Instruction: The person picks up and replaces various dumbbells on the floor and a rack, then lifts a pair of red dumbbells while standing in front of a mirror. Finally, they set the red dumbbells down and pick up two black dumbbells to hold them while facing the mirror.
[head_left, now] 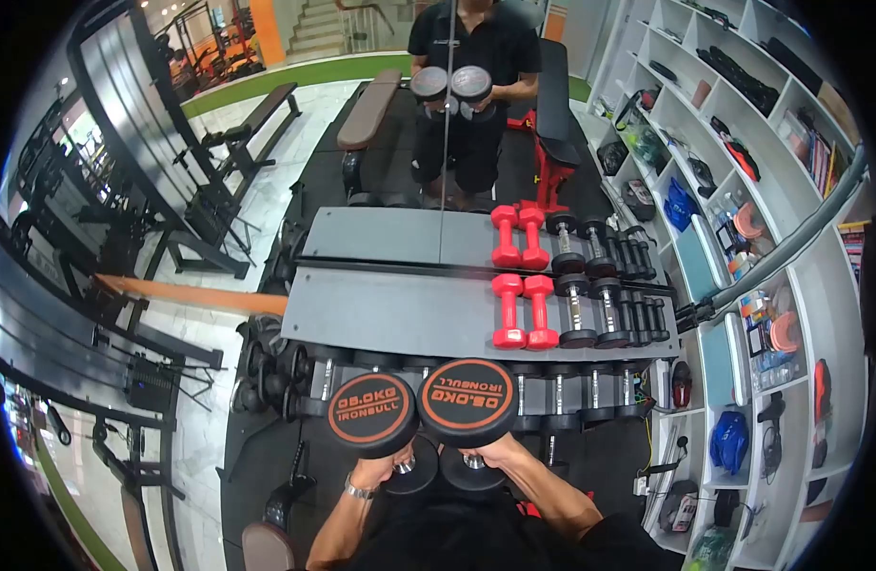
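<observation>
Fingers of left hand (379, 468) and right hand (495, 455) clamp two dumbbells (467, 402), raised upright before the rack (400, 309), whose mirror (381, 105) shows their posture.

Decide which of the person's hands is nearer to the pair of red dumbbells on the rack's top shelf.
Right. The right hand grips its black dumbbell just below-left of the red dumbbells; the left hand, holding the other black dumbbell, is further left, so farther from them.
</observation>
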